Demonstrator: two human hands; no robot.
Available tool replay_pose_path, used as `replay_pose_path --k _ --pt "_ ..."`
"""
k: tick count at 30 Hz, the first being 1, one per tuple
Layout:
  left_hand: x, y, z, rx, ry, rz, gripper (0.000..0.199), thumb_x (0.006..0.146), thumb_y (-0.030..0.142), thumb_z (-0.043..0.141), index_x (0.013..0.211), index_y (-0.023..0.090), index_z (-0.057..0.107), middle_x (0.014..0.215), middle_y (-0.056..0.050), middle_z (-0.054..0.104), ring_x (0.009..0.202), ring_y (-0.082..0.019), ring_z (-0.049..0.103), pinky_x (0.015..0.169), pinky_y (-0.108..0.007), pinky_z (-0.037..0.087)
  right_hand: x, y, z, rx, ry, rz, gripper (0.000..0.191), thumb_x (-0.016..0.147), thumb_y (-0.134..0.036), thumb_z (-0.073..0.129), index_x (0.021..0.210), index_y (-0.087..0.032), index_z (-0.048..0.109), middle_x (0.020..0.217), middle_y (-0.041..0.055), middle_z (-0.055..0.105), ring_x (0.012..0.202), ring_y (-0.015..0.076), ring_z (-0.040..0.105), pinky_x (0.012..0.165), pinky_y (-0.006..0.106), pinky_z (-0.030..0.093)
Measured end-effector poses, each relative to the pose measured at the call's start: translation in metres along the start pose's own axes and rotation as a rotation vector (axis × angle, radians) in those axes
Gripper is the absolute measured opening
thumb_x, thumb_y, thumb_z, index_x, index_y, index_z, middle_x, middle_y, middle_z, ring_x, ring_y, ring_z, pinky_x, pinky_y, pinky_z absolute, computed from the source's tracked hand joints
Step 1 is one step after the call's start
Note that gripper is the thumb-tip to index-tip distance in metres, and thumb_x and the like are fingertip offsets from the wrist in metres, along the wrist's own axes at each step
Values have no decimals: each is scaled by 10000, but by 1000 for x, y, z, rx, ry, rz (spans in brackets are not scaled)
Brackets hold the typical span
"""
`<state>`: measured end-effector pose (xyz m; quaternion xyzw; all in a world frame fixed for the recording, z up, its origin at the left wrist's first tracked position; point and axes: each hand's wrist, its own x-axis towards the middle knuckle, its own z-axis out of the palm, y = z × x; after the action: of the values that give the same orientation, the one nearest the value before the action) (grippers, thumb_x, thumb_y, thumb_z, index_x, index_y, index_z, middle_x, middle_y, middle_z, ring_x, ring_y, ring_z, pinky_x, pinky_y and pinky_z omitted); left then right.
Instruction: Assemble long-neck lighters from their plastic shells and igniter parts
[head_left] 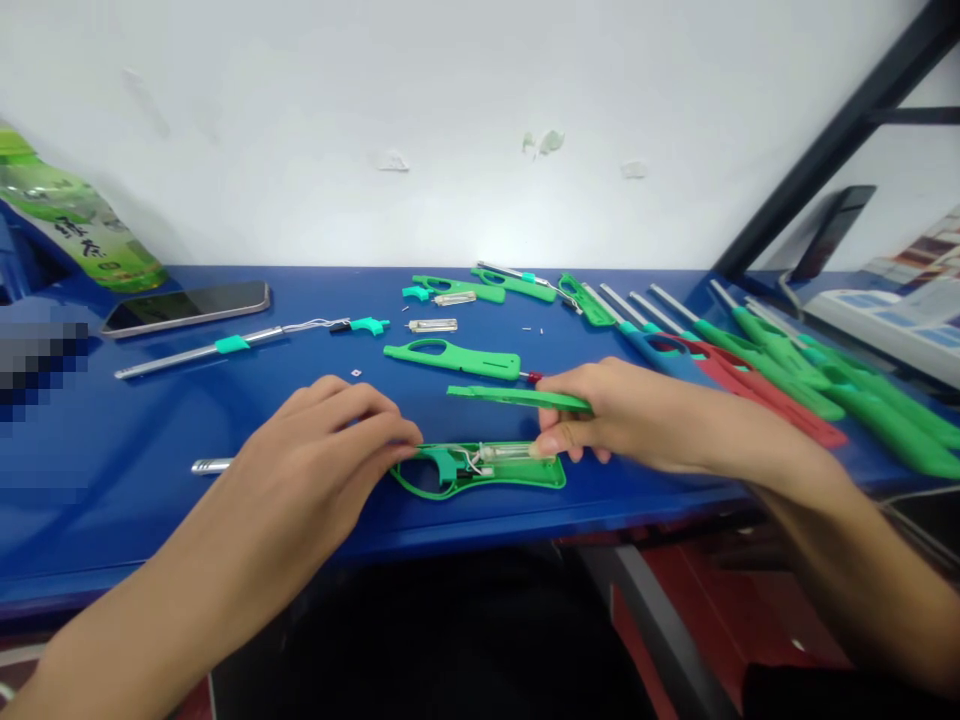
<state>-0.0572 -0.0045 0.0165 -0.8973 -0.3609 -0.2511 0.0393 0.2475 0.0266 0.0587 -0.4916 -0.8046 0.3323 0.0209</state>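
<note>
Blue table (pixel 187 420) holds a bottle (pixel 82 225) labelled 绿茶; right fingers (pixel 553 440) clamp green shell (pixel 510 397), left fingers' (pixel 375 425) grip unclear.

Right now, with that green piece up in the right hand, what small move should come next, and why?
Perhaps the right hand should lightly press the clear tank down into the open green shell. Its thumb is at the tank's right end, the green piece is held up apart from the shell, and the left hand is at the shell's left end.
</note>
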Motion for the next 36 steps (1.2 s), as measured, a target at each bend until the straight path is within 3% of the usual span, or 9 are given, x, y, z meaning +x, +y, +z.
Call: replay_pose_path --k 8,14,19,23,29,36 --pt "-3 -4 4 -21 -112 8 198 1120 186 434 1104 220 628 1128 -44 661 1025 -251 558 867 -401 426 2 4 3 7 30 -40 306 979 -469 656 807 -217 678 644 -26 679 585 144 672 598 252 466" --pt "-1 1 -1 27 -185 -8 218 1119 170 397 1102 220 608 1104 -53 626 981 -256 536 840 -412 412 1 3 5 87 8 17 347 959 -530 675 823 -211 664 620 -25 666 554 149 663 545 253 474" --pt "1 4 -2 92 -179 30 215 1135 246 409 1075 216 613 1092 -61 627 988 -266 547 862 -428 429 -1 5 7 155 -9 33 344 940 -538 698 836 -214 652 625 -21 683 576 162 690 564 262 506" --pt "5 8 -5 155 -183 75 289 1125 195 372 998 196 632 1031 -81 631 985 -282 560 865 -455 458 -2 7 6 163 -18 7 323 951 -522 697 862 -214 650 651 -20 695 602 168 708 602 277 534" --pt "14 13 -6 345 -191 221 327 915 -34 392 920 171 646 937 -115 608 923 -309 567 772 -455 486 0 9 6 178 -33 12 337 943 -533 706 872 -206 664 654 -14 702 603 169 715 598 278 552" --pt "19 26 -2 615 -182 281 317 749 -77 509 862 181 655 851 -89 579 808 -303 552 672 -438 466 0 7 6 251 -74 29 346 959 -526 700 877 -194 647 660 -7 714 604 173 733 556 273 602"
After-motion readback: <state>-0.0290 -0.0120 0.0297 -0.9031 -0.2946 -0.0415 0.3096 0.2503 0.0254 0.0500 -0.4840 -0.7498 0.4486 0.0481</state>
